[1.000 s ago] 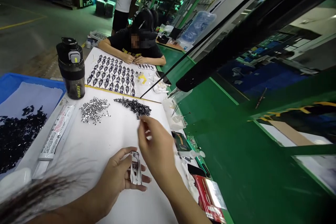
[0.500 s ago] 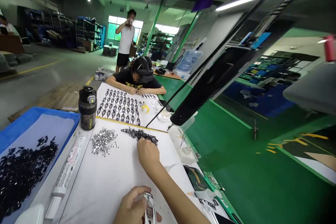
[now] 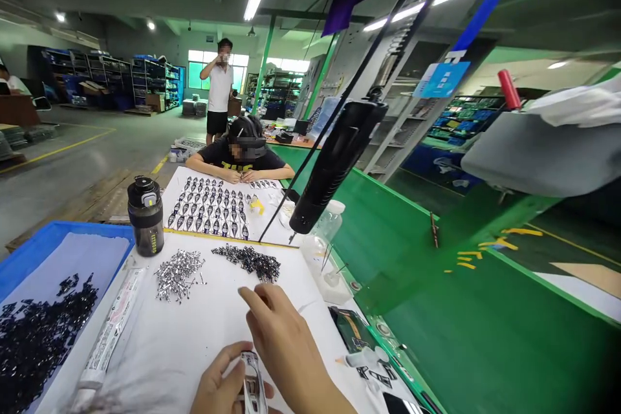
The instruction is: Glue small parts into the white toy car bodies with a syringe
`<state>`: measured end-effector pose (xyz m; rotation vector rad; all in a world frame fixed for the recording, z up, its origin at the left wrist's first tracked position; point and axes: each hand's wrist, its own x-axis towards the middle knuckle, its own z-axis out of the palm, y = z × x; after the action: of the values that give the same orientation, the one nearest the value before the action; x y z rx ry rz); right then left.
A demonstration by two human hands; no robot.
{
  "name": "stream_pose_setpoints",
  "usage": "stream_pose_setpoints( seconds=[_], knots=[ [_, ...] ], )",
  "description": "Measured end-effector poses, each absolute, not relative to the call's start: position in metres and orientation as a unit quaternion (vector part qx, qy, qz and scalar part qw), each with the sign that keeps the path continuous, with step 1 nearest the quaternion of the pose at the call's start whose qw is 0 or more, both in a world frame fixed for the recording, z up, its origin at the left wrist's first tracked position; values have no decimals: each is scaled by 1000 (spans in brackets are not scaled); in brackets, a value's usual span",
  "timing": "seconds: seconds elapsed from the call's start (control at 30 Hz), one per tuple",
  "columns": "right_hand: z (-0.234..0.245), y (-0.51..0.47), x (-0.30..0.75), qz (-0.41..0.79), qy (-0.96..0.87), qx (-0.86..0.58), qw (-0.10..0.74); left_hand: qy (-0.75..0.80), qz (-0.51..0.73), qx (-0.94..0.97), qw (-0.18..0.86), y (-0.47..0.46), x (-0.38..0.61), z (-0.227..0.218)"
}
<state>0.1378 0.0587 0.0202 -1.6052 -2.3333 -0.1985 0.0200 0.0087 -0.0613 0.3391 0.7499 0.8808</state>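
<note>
My left hand (image 3: 220, 383) is closed around a small silvery metal part with openings in it (image 3: 253, 385), low in the middle of the head view. Just above and to the right of that part is my right hand (image 3: 286, 336), its fingers bent together. Whatever may be between those fingertips is too small or hidden to make out. Beyond it on the white table top (image 3: 204, 330) lies a heap of small black parts (image 3: 255, 263). To the left of this heap is a pile of small shiny metal pins (image 3: 178, 275).
A blue tray of black parts (image 3: 46, 323), a long white tube (image 3: 111, 330) and a dark bottle (image 3: 146, 220) stand left. A black electric screwdriver (image 3: 334, 171) hangs over the right side. Across the table a co-worker (image 3: 242, 155) leans over rows of small parts (image 3: 211, 207).
My right hand has drawn back from the black heap towards my left hand. My left hand still holds the metal part. The view has turned slightly to the right.
</note>
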Motion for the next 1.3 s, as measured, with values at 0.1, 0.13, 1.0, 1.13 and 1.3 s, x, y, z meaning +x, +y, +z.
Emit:
stream_pose_setpoints(
  seconds=[0.1,0.13,1.0,1.13,1.3],
  knots=[
    [-7,34,157,-45,-794,-481,369,389,443,112,800,8,17,-50],
    [-17,28,161,-29,-775,-476,413,405,456,100,786,8,15,-47],
    [-31,-3,152,56,-748,-427,505,388,508,86,764,7,8,-7],
    [-33,-2,152,27,-775,-401,487,378,507,78,771,7,6,-8],
    [-41,-2,157,-8,-801,-379,464,367,507,82,776,6,5,-9]
  ],
)
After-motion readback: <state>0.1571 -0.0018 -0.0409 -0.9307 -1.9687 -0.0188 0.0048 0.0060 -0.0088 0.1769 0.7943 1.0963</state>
